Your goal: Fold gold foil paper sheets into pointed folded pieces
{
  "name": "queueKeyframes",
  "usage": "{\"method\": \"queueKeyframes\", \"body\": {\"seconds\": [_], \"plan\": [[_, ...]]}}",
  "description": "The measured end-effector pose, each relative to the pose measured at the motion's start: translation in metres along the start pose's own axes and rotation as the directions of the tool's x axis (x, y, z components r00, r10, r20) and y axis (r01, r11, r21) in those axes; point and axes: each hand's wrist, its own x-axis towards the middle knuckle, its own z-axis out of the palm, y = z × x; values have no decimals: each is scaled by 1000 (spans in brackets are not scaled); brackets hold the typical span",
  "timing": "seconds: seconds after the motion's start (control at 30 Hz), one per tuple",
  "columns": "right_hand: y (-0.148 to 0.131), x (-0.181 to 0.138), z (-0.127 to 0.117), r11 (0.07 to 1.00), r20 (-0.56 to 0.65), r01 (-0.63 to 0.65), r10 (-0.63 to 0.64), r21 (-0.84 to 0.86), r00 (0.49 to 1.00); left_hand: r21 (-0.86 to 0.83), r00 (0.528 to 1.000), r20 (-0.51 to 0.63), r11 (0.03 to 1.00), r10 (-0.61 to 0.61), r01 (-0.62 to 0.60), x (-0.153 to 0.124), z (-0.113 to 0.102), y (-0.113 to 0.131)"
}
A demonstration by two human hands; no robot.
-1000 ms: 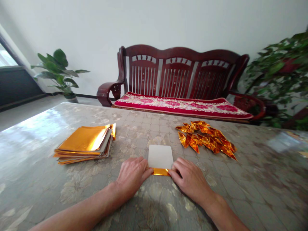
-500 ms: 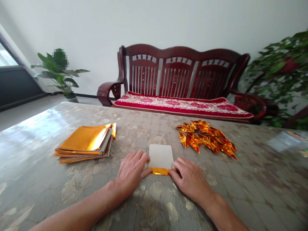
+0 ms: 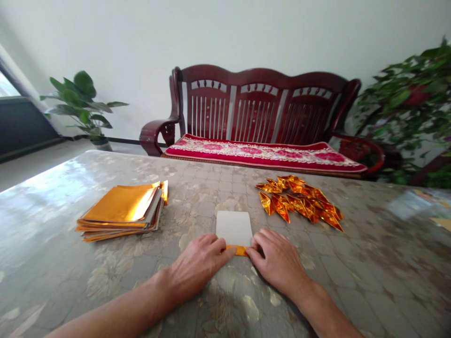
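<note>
Paper stack (image 3: 120,204) left on desk (image 3: 190,188). Left hand (image 3: 200,258) narrow, holding down sheet (image 3: 233,227), thumb on its gold near fold. Sheet flat, white up, between hands. Right hand (image 3: 276,258) curled, holding fold's right end. Gold folded pieces (image 3: 303,199) beyond; plastic bag (image 3: 410,205) far right.

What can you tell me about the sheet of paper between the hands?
The paper is a small, squarish sheet with a plain, pale, matte face up. Along its near edge runs a narrow, shiny gold strip, which looks like foil backing folded over. It lies roughly flat on the patterned table, right in front of the person. The left hand has its thumb across the left part of the strip; the right hand has its thumb at the strip's right end.
</note>
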Motion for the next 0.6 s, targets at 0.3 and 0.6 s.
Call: {"method": "queueKeyframes", "body": {"seconds": [0.3, 0.6], "plan": [[4, -2, 0, 997, -3, -57, 58, 45, 998, 60, 996, 72, 997, -43, 39, 0, 4, 10], [-9, -1, 0, 1000, -60, -5, 6, 24, 998, 86, 995, 58, 993, -86, 80, 2, 12, 17]]}}
